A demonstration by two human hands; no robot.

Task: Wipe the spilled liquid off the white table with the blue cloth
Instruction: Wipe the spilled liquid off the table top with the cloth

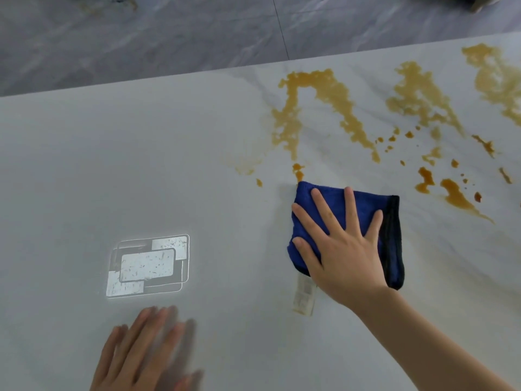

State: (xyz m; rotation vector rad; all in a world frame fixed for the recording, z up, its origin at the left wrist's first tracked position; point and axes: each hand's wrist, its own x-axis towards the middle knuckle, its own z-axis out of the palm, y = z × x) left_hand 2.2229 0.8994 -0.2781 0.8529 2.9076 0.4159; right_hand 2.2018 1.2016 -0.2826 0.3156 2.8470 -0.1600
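A folded blue cloth (392, 235) with a dark edge lies flat on the white table (141, 165), right of centre. My right hand (341, 246) presses down on it with fingers spread. A white label (304, 296) sticks out from under the cloth's near edge. Orange-brown spilled liquid (318, 88) streaks the table beyond the cloth, with more streaks and drops to the right (456, 194). The cloth's far left corner touches a small drop. My left hand (143, 351) rests flat on the table near the front, fingers apart, holding nothing.
A bright window reflection (149, 266) shines on the table to the left. The table's far edge (169, 80) runs diagonally across the top; grey marbled floor tiles (141, 38) lie beyond it.
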